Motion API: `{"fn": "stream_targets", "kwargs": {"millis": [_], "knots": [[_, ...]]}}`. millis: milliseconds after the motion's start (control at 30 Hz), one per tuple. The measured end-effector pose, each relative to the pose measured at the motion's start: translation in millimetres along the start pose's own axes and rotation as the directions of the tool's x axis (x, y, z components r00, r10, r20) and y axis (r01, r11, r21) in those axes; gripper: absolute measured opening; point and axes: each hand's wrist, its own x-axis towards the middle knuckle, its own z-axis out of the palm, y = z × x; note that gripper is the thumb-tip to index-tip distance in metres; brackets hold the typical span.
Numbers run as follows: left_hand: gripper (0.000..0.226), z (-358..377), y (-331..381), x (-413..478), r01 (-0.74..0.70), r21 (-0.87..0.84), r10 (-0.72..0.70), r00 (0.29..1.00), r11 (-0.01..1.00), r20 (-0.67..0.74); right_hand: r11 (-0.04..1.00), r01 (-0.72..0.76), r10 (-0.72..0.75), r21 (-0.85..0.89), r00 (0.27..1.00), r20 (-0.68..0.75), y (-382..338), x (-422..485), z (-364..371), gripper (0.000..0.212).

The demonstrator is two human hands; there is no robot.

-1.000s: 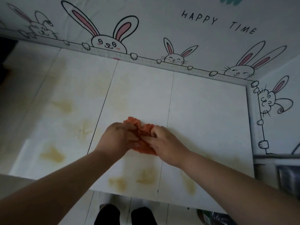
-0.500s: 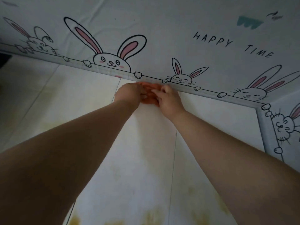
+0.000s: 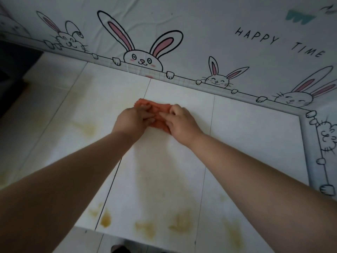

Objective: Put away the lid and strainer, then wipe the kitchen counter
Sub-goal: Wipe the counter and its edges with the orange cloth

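An orange cloth (image 3: 158, 114) lies bunched on the white tiled counter (image 3: 246, 136), a little in front of the back wall. My left hand (image 3: 132, 118) presses on its left part with fingers spread over it. My right hand (image 3: 180, 121) presses on its right part, fingertips meeting the left hand's. Both arms are stretched far forward. Most of the cloth is hidden under the hands. No lid or strainer is in view.
Yellow-brown stains (image 3: 180, 224) mark the counter near its front edge and at the left (image 3: 85, 126). A bunny-patterned wall covering (image 3: 142, 59) lines the back and the right side (image 3: 328, 136). The counter's front edge (image 3: 145, 240) runs along the bottom.
Both hands pushed the cloth from mid-counter up to the back wall, then drew it back toward me; it now lies short of the wall.
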Motion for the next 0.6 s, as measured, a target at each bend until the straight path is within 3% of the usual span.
{"fn": "stream_targets", "kwargs": {"millis": [300,433,500,600], "knots": [[0.016,5,5,-143,-0.086,0.01,0.085,0.994,0.996,0.071,0.992,0.096,-0.108,0.08,0.979,0.175,-50,-121,8,0.039],[0.008,3,11,-162,-0.165,0.037,0.16,0.982,0.986,0.101,0.977,0.095,-0.129,0.193,0.977,0.171,-48,-137,20,0.009],[0.01,2,12,-154,-0.2,0.04,0.197,0.977,0.979,0.082,0.984,0.166,-0.174,0.058,0.964,0.199,-40,-127,21,0.017],[0.016,3,12,-123,-0.193,0.059,0.189,0.98,0.979,0.069,0.991,0.007,-0.028,0.133,0.988,0.152,-28,-96,13,0.039]]}}
